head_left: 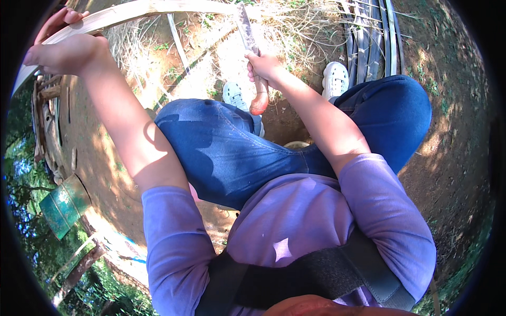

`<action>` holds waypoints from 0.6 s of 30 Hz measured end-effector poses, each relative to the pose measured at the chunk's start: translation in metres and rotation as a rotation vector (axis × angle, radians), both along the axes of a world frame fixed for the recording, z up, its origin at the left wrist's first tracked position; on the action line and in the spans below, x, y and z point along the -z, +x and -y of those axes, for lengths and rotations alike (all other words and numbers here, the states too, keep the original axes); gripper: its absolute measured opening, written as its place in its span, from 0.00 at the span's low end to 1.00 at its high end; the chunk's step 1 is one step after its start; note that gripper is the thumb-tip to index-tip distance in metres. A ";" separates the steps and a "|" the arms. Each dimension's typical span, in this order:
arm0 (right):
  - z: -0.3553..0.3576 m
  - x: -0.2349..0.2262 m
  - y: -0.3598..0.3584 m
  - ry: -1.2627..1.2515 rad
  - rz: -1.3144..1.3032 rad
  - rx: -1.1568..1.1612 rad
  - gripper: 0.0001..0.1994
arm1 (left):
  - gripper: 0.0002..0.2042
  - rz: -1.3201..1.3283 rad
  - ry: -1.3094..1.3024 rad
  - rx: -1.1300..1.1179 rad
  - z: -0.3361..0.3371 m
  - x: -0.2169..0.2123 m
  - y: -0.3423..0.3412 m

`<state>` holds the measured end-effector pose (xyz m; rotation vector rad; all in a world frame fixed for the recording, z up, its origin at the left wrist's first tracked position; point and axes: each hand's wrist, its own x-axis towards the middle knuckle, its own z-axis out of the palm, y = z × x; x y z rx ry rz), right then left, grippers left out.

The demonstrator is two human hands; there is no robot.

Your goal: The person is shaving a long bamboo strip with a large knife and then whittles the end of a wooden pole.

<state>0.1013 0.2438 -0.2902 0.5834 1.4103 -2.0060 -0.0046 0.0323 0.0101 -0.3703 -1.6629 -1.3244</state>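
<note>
At the upper left, my left hand (71, 54) is closed round a long pale strip (126, 14) that looks like split bamboo. The thumb lies on the near side, and fingertips show past the far edge. The strip runs right along the top of the view. In my right hand (265, 68), near the upper middle, is a knife (245, 27) gripped by its curved wooden handle, whose butt is reddish. Its blade points away from me, and the tip overlaps the strip's right part. Whether the blade touches it, I cannot tell.
Pale shavings (300, 39) and thin strips litter the sunlit soil ahead. Several long dark strips (375, 42) lie at the upper right. My bent knees (211, 142) and white clogs (336, 78) are below the hands. Stacked wood (50, 121) and a green panel (65, 206) stand at the left.
</note>
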 end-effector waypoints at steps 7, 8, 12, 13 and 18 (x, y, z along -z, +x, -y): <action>0.010 -0.071 0.022 0.059 -0.165 -0.048 0.11 | 0.42 0.054 0.015 0.014 0.010 -0.001 -0.001; 0.013 -0.073 0.022 -0.002 -0.256 -0.004 0.11 | 0.41 0.052 0.025 0.023 0.010 0.000 -0.001; 0.017 -0.102 0.005 -0.346 -0.534 0.292 0.10 | 0.40 -0.017 0.069 -0.015 0.011 0.008 0.000; 0.013 -0.114 -0.002 -0.453 -0.580 0.407 0.10 | 0.40 -0.017 0.080 -0.009 0.010 0.008 -0.001; -0.020 -0.078 -0.019 -0.321 -0.326 0.580 0.07 | 0.41 0.010 0.106 0.000 0.018 0.015 0.009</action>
